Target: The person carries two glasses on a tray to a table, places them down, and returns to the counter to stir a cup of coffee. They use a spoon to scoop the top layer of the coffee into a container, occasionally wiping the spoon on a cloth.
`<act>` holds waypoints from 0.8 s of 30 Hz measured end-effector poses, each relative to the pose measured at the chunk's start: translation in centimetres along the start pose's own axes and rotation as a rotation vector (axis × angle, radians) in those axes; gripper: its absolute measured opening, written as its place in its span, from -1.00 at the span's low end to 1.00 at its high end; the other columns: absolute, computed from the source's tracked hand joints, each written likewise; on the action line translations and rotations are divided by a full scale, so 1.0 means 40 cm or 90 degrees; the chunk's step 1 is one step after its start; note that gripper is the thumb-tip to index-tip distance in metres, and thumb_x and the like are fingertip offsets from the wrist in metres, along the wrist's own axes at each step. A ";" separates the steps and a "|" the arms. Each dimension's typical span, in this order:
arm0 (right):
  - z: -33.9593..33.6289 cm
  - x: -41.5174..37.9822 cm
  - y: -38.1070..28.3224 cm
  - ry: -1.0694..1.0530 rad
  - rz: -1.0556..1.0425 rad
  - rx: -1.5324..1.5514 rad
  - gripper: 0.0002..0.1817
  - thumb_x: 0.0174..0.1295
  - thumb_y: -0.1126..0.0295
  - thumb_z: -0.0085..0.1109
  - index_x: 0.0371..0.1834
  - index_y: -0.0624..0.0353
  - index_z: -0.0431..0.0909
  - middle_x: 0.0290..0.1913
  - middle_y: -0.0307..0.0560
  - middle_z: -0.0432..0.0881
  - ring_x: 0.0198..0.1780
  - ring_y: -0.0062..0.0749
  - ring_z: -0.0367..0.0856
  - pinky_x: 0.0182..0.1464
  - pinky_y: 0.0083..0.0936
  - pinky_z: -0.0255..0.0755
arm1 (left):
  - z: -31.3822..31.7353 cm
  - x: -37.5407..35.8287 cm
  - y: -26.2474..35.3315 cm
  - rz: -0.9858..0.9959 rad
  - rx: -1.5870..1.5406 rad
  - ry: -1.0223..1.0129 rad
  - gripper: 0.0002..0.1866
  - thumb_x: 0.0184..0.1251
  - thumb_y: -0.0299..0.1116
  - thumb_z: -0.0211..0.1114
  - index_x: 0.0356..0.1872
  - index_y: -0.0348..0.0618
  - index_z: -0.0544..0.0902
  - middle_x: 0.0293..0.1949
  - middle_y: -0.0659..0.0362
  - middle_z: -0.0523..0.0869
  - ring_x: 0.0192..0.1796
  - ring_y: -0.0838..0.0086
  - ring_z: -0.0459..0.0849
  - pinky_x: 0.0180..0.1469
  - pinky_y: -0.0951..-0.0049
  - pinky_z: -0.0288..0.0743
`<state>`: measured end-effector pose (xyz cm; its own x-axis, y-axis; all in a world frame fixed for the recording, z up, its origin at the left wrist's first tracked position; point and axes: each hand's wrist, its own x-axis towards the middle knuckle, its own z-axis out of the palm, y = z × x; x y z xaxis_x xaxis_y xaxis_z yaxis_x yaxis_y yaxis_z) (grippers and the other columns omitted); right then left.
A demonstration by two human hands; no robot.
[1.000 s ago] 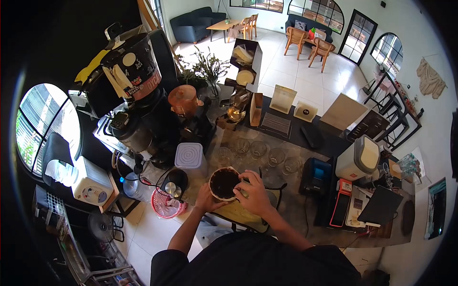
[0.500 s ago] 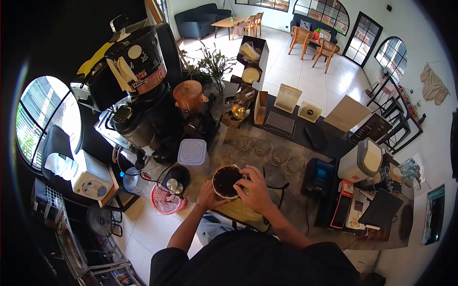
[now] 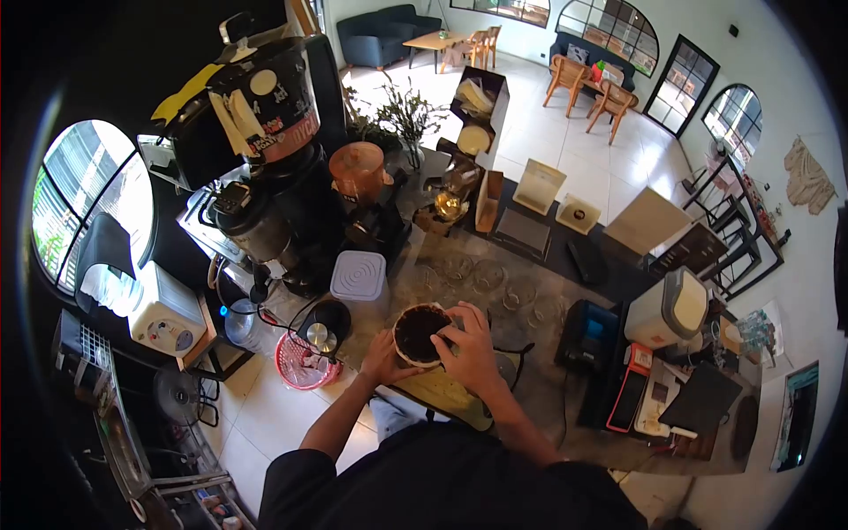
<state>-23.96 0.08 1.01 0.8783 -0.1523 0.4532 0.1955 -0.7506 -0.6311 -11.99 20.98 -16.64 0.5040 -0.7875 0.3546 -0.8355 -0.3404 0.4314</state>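
Observation:
A round coffee filter [image 3: 399, 352] with a pale rim, dark coffee grounds [image 3: 421, 336] inside it, is held above the near edge of the counter. My left hand [image 3: 382, 359] is closed around its left and lower side. At its right rim my right hand [image 3: 468, 347] pinches with thumb and fingers, the fingertips reaching over the edge near the grounds. Below both hands lies a yellow cloth or mat [image 3: 455, 399]. Just beyond the filter stand several clear glasses [image 3: 488, 276].
To the left are a lidded plastic container [image 3: 359, 276], a black device with a silver knob [image 3: 320, 334] and a red basket [image 3: 305, 367]. A large black grinder [image 3: 265, 238] rises behind them. A card terminal [image 3: 632, 389] and a white bin [image 3: 676, 305] stand at right.
The whole view has shifted and tilted slightly. Both hands stay on the filter; the right fingertips have moved only a little at the rim.

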 end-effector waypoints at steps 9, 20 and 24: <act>-0.008 -0.002 0.002 -0.018 -0.006 -0.005 -0.86 0.23 0.41 0.49 -0.28 0.26 0.78 0.19 0.07 0.61 0.47 0.15 0.42 0.46 0.00 0.32 | 0.012 -0.006 -0.007 0.003 0.014 0.007 0.02 0.08 0.35 0.56 0.41 -0.24 0.52 0.28 -0.10 0.55 0.31 -0.03 0.50 0.37 0.03 0.38; 0.001 0.008 -0.007 -0.002 0.022 -0.014 -0.87 0.23 0.42 0.48 -0.29 0.25 0.77 0.18 0.05 0.62 0.47 0.14 0.42 0.45 -0.01 0.32 | -0.014 0.003 0.016 -0.011 -0.014 0.016 0.01 0.06 0.35 0.58 0.39 -0.21 0.55 0.27 -0.09 0.56 0.28 -0.03 0.53 0.35 0.01 0.39; 0.008 0.020 -0.007 0.012 0.023 -0.024 -0.86 0.23 0.41 0.47 -0.28 0.26 0.76 0.17 0.04 0.63 0.46 0.14 0.42 0.45 0.00 0.33 | -0.012 0.003 0.006 -0.006 -0.035 0.009 0.02 0.07 0.34 0.58 0.40 -0.23 0.54 0.27 -0.10 0.56 0.25 -0.05 0.55 0.32 0.00 0.41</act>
<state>-23.18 0.36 1.34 0.8762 -0.1918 0.4421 0.1465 -0.7679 -0.6236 -12.02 21.06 -16.09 0.5153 -0.7771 0.3614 -0.8176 -0.3192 0.4793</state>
